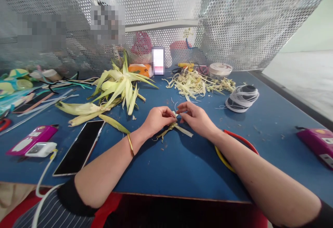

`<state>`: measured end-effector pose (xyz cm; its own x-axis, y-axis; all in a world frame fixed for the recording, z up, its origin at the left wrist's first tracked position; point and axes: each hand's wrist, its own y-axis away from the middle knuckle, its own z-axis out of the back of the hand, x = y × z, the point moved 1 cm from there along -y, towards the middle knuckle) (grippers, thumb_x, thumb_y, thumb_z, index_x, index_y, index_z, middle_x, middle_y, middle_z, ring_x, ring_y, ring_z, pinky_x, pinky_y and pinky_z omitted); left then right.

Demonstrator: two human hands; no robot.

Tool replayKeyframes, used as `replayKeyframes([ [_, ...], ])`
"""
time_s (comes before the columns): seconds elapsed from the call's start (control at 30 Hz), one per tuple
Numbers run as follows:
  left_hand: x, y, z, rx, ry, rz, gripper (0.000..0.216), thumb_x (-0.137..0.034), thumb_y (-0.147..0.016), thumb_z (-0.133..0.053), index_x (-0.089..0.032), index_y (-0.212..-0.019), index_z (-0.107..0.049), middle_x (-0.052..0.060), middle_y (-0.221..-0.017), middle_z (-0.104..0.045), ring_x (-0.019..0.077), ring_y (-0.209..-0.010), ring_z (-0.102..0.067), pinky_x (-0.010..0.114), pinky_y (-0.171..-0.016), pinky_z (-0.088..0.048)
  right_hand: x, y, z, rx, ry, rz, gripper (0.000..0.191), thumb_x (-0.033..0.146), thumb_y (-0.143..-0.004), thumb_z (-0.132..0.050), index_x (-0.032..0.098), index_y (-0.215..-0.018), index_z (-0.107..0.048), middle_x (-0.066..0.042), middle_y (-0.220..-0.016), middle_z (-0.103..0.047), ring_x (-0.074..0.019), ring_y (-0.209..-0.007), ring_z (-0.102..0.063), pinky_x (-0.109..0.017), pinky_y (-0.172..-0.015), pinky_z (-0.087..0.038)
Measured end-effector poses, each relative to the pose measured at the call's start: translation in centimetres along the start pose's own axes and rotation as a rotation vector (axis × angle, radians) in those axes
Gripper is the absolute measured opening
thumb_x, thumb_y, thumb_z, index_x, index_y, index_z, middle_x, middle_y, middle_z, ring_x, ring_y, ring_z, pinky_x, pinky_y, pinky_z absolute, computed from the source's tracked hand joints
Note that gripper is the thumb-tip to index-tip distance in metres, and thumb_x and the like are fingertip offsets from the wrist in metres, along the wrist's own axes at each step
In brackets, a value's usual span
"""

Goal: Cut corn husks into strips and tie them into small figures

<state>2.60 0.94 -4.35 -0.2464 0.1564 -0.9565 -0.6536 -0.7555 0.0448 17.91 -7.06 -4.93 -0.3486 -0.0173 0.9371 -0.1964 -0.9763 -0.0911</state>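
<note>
My left hand point(158, 121) and my right hand point(195, 118) meet over the middle of the blue table, fingertips almost touching. Between them is a small bundle of pale corn husk strips point(184, 131), its loose ends hanging toward the table. The left thumb and fingers pinch the bundle from the left. On the other side, my right thumb and fingers are closed at its top; a fine thread seems to rise there, but what exactly they grip is too small to make out. Large corn husks point(118, 85) lie to the left, and shredded husk strips point(191, 84) are heaped behind my hands.
A white thread spool point(241, 98) stands at right. Under my right forearm lies a red and yellow loop point(240, 137). A dark-screened phone point(80, 148) and a purple power strip point(32, 139) with a white charger lie left. Perforated metal mesh point(161, 6) closes off the back.
</note>
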Motion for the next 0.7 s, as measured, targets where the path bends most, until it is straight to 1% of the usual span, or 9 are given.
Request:
replayKeyframes([
  [0.13, -0.11, 0.11, 0.42, -0.033, -0.264, -0.141, 0.007, -0.023, -0.070, -0.069, -0.016, -0.072, -0.067, 0.000, -0.068, -0.068, 0.0121, -0.061, -0.059, 0.022, -0.058, -0.042, -0.02, -0.05, -0.46, 0.118, 0.042, -0.031, 0.026, 0.005, -0.080, -0.045, 0.020, -0.097, -0.058, -0.002, -0.093, -0.069, -0.0098, -0.062, -0.064, -0.024, -0.065, -0.051],
  [0.2, -0.31, 0.27, 0.55, -0.061, -0.432, -0.210, 0.005, -0.020, -0.073, -0.065, -0.018, -0.074, -0.069, 0.000, -0.069, -0.070, 0.0123, -0.062, -0.059, 0.022, -0.058, -0.040, -0.07, -0.01, -0.51, 0.123, 0.064, -0.037, 0.027, 0.004, -0.080, -0.044, 0.020, -0.095, -0.057, -0.001, -0.091, -0.070, -0.0099, -0.062, -0.064, -0.023, -0.064, -0.051],
  [0.3, -0.45, 0.42, 0.51, -0.080, -0.682, -0.335, 0.010, -0.015, -0.076, -0.060, -0.020, -0.075, -0.069, 0.000, -0.070, -0.070, 0.0128, -0.063, -0.058, 0.023, -0.059, -0.037, -0.01, 0.12, -0.44, 0.116, 0.142, -0.019, 0.025, 0.004, -0.081, -0.044, 0.021, -0.094, -0.057, 0.000, -0.088, -0.071, -0.0102, -0.063, -0.066, -0.022, -0.064, -0.049],
  [0.37, -0.34, 0.37, 0.40, -0.086, -0.808, -0.417, 0.012, -0.013, -0.077, -0.058, -0.020, -0.073, -0.067, 0.001, -0.072, -0.069, 0.0142, -0.065, -0.059, 0.024, -0.060, -0.036, 0.14, 0.23, -0.39, 0.113, 0.203, 0.005, 0.025, 0.004, -0.082, -0.045, 0.021, -0.093, -0.058, 0.000, -0.086, -0.072, -0.0105, -0.064, -0.066, -0.022, -0.063, -0.048],
  [0.5, 0.06, 0.14, 0.12, -0.101, -0.916, -0.518, 0.012, -0.013, -0.079, -0.057, -0.020, -0.073, -0.064, 0.002, -0.074, -0.069, 0.0164, -0.070, -0.060, 0.026, -0.063, -0.037, 0.30, 0.30, -0.38, 0.115, 0.211, 0.025, 0.025, 0.003, -0.081, -0.046, 0.021, -0.094, -0.059, 0.000, -0.085, -0.073, -0.0110, -0.063, -0.067, -0.021, -0.062, -0.048],
  [0.6, 0.21, 0.12, -0.10, -0.129, -0.941, -0.568, 0.012, -0.013, -0.082, -0.056, -0.020, -0.074, -0.064, 0.002, -0.076, -0.069, 0.0167, -0.073, -0.061, 0.027, -0.065, -0.038, 0.21, 0.18, -0.37, 0.108, 0.179, 0.005, 0.023, 0.006, -0.082, -0.047, 0.021, -0.096, -0.060, 0.000, -0.083, -0.073, -0.0120, -0.064, -0.068, -0.022, -0.063, -0.048],
  [0.7, 0.28, 0.18, -0.30, -0.142, -0.929, -0.628, 0.014, -0.012, -0.084, -0.054, -0.020, -0.077, -0.064, 0.003, -0.080, -0.070, 0.0164, -0.079, -0.063, 0.026, -0.069, -0.040, 0.12, 0.02, -0.29, 0.092, 0.188, -0.016, 0.024, 0.008, -0.082, -0.049, 0.021, -0.096, -0.064, 0.002, -0.076, -0.072, -0.0133, -0.065, -0.069, -0.023, -0.063, -0.048],
])
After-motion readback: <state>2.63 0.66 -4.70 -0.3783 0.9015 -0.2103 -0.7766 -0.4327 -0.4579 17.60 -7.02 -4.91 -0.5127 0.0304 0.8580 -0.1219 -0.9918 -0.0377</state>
